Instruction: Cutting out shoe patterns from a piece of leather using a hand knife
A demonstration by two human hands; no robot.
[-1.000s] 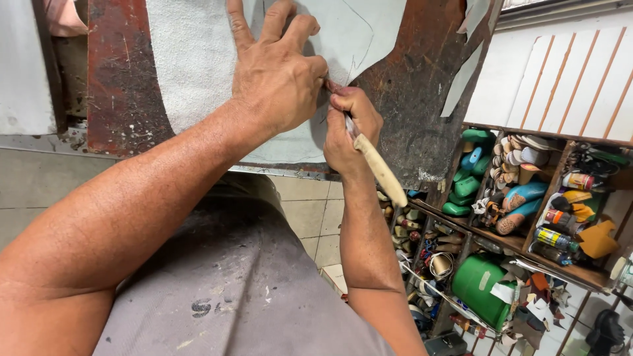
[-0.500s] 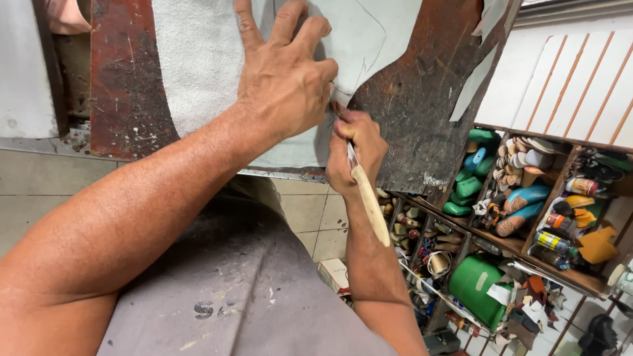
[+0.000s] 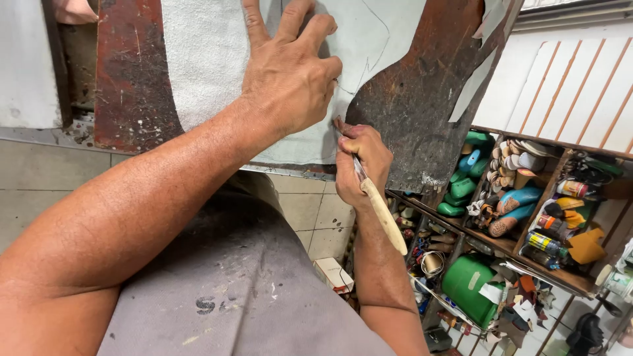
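Head view, looking down at the desk (image 3: pixel 132 99), a worn board with red-brown, paint-flecked surface.

Far left: pale wall panel (image 3: pixel 26 66) and tiled floor (image 3: pixel 39 191) below the desk edge.

Left hand (image 3: pixel 290 72): lies flat, palm down, on a pale grey sheet (image 3: pixel 204 59) spread over the desk. Fingers spread and pointing away from the person; grip apart, clamped on nothing, only pressing the sheet. A thin drawn outline (image 3: pixel 379 46) curves across the sheet just right of the hand.

Right hand (image 3: pixel 359 165): just below and right of the left hand, near touching it. Grip closed around a knife (image 3: pixel 382 214) with a pale wooden handle; the handle slants down and to the right out of the fist. The blade tip is hidden behind the thumb and fingers; it probably meets the sheet near its lower edge, but I cannot tell exactly.

Right of the hands: dark, scuffed desk corner (image 3: pixel 422 112). Beyond it, a white slatted panel (image 3: pixel 567 86).

Lower right: wooden shelf compartments (image 3: pixel 514 244) crowded with small things, among them green and blue shoe-shaped forms (image 3: pixel 468 178), a green tub (image 3: pixel 471 283), and a small cardboard box (image 3: pixel 333 273) on the floor.
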